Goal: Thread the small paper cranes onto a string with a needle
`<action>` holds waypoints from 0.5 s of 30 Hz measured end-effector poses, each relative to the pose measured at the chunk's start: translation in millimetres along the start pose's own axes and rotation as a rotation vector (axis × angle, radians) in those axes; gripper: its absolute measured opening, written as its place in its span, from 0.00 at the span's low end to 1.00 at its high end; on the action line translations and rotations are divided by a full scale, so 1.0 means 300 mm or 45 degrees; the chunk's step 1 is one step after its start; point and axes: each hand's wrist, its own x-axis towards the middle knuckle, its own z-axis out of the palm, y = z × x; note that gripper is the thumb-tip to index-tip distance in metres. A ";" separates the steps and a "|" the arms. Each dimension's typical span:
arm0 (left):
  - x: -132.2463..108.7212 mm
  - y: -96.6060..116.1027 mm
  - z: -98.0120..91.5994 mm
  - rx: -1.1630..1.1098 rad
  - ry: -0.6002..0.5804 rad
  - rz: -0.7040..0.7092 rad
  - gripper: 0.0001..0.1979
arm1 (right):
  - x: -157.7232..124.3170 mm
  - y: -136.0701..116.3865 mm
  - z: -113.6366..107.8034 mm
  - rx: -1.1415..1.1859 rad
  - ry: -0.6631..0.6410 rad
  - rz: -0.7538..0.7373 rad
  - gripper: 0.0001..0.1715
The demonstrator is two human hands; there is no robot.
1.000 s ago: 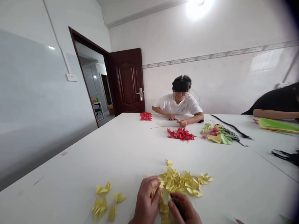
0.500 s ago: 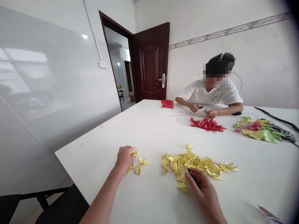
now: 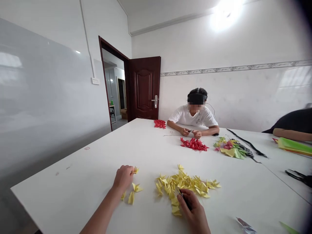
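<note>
My left hand (image 3: 123,178) is closed, its fingertips pinching a folded yellow paper crane (image 3: 136,170) just above or on the white table. Close by its wrist lie a few loose yellow cranes (image 3: 136,187). My right hand (image 3: 193,208) is curled around a slim dark tool, apparently tweezers (image 3: 186,201), whose tip points at the near edge of a heap of yellow paper cranes (image 3: 187,182). Part of the tool is hidden by my fingers.
Across the white table (image 3: 97,169), a co-worker (image 3: 192,115) handles a small dark tool behind red cranes (image 3: 193,144). Another red heap (image 3: 160,123), mixed coloured cranes (image 3: 231,149), a black strap (image 3: 246,143) and coloured paper (image 3: 294,146) lie around. Another person (image 3: 294,122) sits right.
My view has tilted up and turned right. The left hand has moved the pinched crane slightly away from the loose ones. My right hand stays at the heap with the tool.
</note>
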 end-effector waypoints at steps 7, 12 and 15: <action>-0.079 0.271 0.247 -0.464 -0.029 0.096 0.05 | 0.024 0.014 -0.011 0.084 0.149 0.022 0.28; -0.186 0.353 0.372 -0.908 -0.159 0.172 0.03 | 0.043 0.003 -0.029 0.140 0.188 0.062 0.31; -0.204 0.334 0.380 -0.926 -0.243 0.212 0.02 | 0.040 0.007 -0.011 0.191 0.277 0.069 0.30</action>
